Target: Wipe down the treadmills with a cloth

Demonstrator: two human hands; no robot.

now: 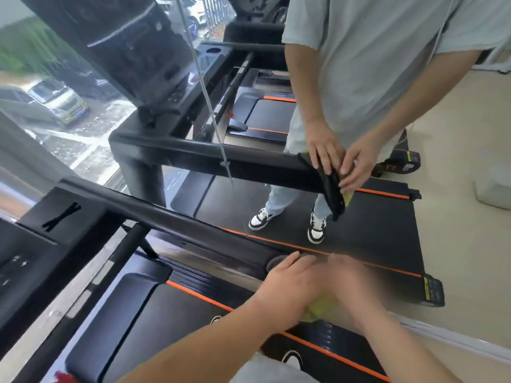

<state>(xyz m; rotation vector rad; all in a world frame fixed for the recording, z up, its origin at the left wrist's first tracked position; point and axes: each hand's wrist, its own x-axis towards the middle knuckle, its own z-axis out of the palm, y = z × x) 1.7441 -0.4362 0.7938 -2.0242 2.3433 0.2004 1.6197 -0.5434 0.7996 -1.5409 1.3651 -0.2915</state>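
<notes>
My left hand [287,277] lies with fingers stretched over the rounded end of the near treadmill's black handrail [193,225]. My right hand [348,280] is right beside it, blurred by motion, so its grip is unclear. A yellow-green cloth [322,310] bunches under and between the two hands and hangs below the rail end. Below lies the near treadmill's black deck [166,313] with orange stripes.
Another person in a grey shirt [373,64] stands on the neighbouring treadmill belt [359,230], both hands on a dark cloth [334,194] draped over that handrail's end. Black consoles and a window are at left. Beige floor lies at right.
</notes>
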